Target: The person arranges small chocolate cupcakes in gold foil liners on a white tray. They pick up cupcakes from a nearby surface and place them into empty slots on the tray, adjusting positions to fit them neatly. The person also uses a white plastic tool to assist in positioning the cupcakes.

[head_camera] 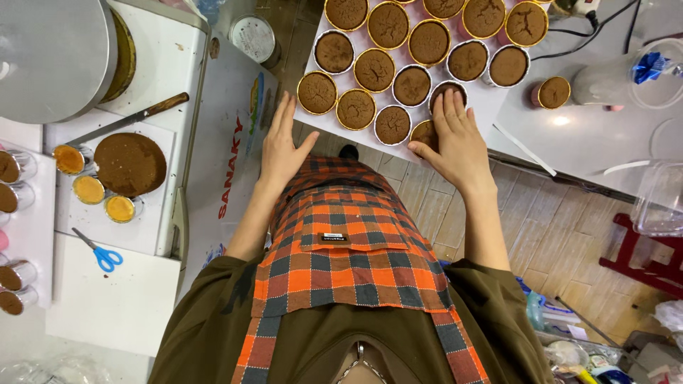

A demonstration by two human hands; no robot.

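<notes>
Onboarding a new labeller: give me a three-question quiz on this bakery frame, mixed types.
1. True or false: the right hand lies flat on small brown cakes at the near edge of the white board.
2. What does the left hand hold? A) the scissors B) the knife C) nothing
3. Fill in: the blue-handled scissors lie on the white counter, nearer the person than the large round ____ cake.

Key: 1 true; 2 C; 3 brown
</notes>
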